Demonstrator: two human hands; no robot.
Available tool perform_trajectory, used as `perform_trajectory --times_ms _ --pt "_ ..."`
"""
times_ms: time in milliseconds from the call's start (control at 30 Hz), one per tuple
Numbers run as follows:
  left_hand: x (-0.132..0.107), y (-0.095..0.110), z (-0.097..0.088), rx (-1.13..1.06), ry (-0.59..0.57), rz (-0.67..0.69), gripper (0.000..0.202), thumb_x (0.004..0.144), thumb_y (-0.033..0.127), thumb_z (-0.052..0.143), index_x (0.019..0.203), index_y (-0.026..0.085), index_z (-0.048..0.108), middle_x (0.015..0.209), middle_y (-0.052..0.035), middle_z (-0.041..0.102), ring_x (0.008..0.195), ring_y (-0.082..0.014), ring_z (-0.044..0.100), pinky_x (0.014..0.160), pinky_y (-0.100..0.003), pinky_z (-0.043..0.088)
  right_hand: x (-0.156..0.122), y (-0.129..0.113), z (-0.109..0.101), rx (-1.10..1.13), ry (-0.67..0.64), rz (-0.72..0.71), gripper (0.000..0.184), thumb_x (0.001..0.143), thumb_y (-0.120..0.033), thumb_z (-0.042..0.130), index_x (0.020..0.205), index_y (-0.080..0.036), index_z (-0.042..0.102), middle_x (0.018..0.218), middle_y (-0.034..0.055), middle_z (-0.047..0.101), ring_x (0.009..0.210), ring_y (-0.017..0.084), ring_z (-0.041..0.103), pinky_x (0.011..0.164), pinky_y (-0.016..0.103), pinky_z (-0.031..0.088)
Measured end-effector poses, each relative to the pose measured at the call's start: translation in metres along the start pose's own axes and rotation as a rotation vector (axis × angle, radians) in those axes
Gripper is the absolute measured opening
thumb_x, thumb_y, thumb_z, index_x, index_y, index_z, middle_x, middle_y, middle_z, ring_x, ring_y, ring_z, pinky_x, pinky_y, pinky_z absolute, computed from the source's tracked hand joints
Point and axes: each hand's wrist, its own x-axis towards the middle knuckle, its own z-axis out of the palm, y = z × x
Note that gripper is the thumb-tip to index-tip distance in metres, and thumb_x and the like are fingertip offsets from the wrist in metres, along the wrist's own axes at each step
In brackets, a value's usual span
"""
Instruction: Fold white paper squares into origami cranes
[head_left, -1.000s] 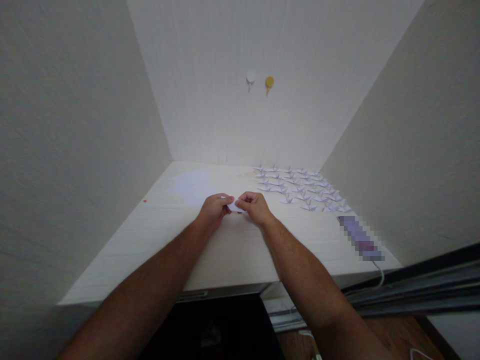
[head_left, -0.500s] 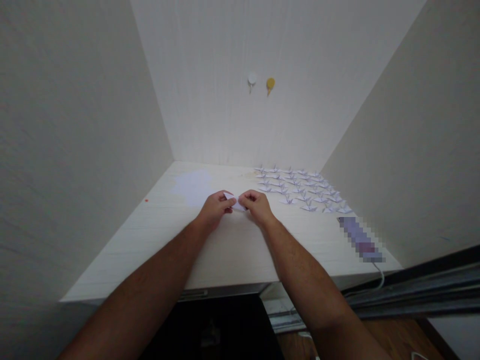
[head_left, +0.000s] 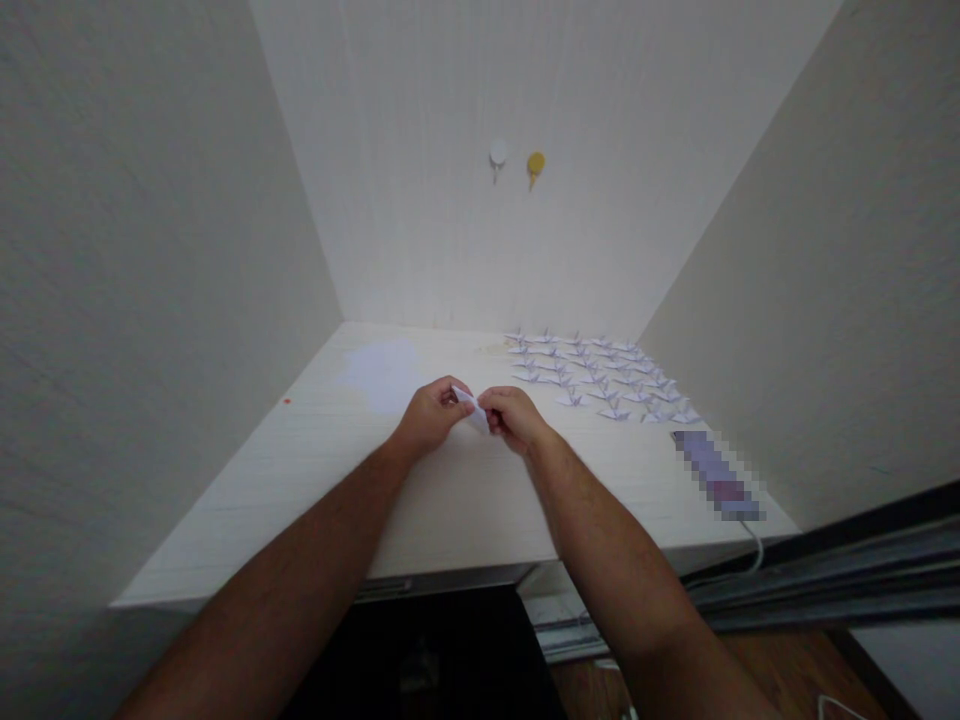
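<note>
Between both hands is a small folded piece of white paper [head_left: 475, 414], held above the middle of the white desk [head_left: 457, 510] and tilted down to the right. My left hand [head_left: 433, 412] pinches its left end with the thumb in front and the fingers behind. My right hand [head_left: 516, 414] grips the right edge between thumb and fingertips; its fingers partly hide that side of the paper. To the right of my right hand stand several folded white paper cranes [head_left: 615, 413] in rows. Loose white paper sheets [head_left: 384, 372] lie beyond my left hand.
A pixelated flat device [head_left: 716, 475] with a white cable [head_left: 759, 552] lies near the desk's right edge. A small red dot [head_left: 286, 401] is at the left. Walls enclose the desk on three sides; a white hook [head_left: 498, 154] and a yellow hook [head_left: 535, 164] are on the back wall.
The folded paper has turned to a steeper tilt, its right end lower. My right fingers have shifted along its right edge, and the view has moved slightly.
</note>
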Motion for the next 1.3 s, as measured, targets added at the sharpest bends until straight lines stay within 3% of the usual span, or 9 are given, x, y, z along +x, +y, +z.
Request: perform_trajectory --times_ms 233,333,500,633,733,867,1000,1133,1300 --pt "-0.004 0.006 0.001 0.122 -0.037 0.061 0.019 0.068 0.027 0.07 0.084 0.018 0.066 0.057 0.0058 0.054 0.052 -0.0096 0.047 0.052 -0.022 0.037 -0.001 0.0 -0.002 0.049 -0.06 0.095 0.012 0.054 -0.022 0.061 0.052 -0.017 0.05 0.042 -0.0068 0.042 0.038 0.005 0.032 0.036 0.02 0.016" --pt "-0.004 0.006 0.0 0.173 -0.062 0.094 0.013 0.07 0.026 0.069 0.078 0.018 0.064 0.065 0.0025 0.061 0.059 -0.0117 0.054 0.058 -0.024 0.043 -0.001 0.001 -0.002 0.039 -0.061 0.142 0.012 0.052 -0.02 0.059 0.05 -0.017 0.047 0.04 -0.0071 0.039 0.037 0.004 0.029 0.036 0.02 0.014" --pt "-0.004 0.003 -0.001 0.304 -0.092 0.208 0.014 0.074 0.024 0.065 0.087 0.019 0.068 0.086 -0.0027 0.07 0.076 -0.0162 0.062 0.073 -0.029 0.047 -0.001 0.0 -0.002 0.015 -0.066 0.207 0.011 0.053 -0.021 0.057 0.049 -0.018 0.048 0.039 -0.0072 0.038 0.036 0.005 0.028 0.035 0.021 0.012" --pt "-0.006 0.002 -0.001 0.423 0.061 0.208 0.01 0.076 0.025 0.063 0.082 0.019 0.069 0.076 -0.0009 0.068 0.067 -0.0145 0.058 0.067 -0.027 0.046 0.001 0.002 0.0 -0.082 0.027 -0.054 0.012 0.059 -0.025 0.066 0.065 -0.016 0.06 0.049 -0.006 0.05 0.043 0.006 0.041 0.039 0.019 0.026" --pt "-0.006 0.003 0.0 0.423 0.201 0.159 0.011 0.076 0.027 0.063 0.083 0.019 0.068 0.071 0.0013 0.066 0.059 -0.0124 0.054 0.062 -0.026 0.045 0.004 0.008 0.001 -0.207 0.142 -0.352 0.025 0.061 -0.025 0.072 0.085 -0.019 0.066 0.067 -0.0037 0.064 0.058 0.009 0.056 0.055 0.021 0.044" --pt "-0.004 0.003 0.0 0.367 0.263 0.133 0.014 0.075 0.028 0.064 0.085 0.018 0.067 0.075 0.001 0.068 0.058 -0.0121 0.055 0.06 -0.025 0.046 0.005 0.013 0.002 -0.418 0.208 -0.561 0.02 0.07 -0.03 0.072 0.088 -0.021 0.071 0.083 0.0011 0.073 0.076 0.016 0.066 0.074 0.029 0.052" --pt "-0.003 0.003 -0.001 0.359 0.244 0.189 0.014 0.075 0.028 0.065 0.086 0.019 0.069 0.085 -0.0012 0.072 0.07 -0.0142 0.062 0.068 -0.026 0.05 0.003 0.012 0.001 -0.546 0.274 -0.671 0.012 0.075 -0.029 0.07 0.085 -0.023 0.075 0.085 0.0015 0.075 0.078 0.017 0.068 0.078 0.03 0.053" --pt "-0.005 0.003 0.0 0.38 0.258 0.172 0.012 0.076 0.029 0.066 0.081 0.02 0.071 0.08 -0.0008 0.072 0.063 -0.0132 0.061 0.066 -0.026 0.051 0.004 0.014 0.001 -0.588 0.302 -0.72 0.01 0.076 -0.031 0.072 0.081 -0.023 0.076 0.081 0.0021 0.075 0.073 0.017 0.068 0.073 0.029 0.054" --pt "-0.006 0.003 0.001 0.419 0.301 0.191 0.012 0.077 0.029 0.065 0.082 0.02 0.071 0.082 -0.0009 0.073 0.067 -0.0142 0.062 0.07 -0.028 0.052 0.004 0.013 0.003 -0.635 0.327 -0.703 0.008 0.077 -0.03 0.071 0.08 -0.024 0.076 0.081 0.0023 0.074 0.075 0.017 0.067 0.075 0.03 0.053"
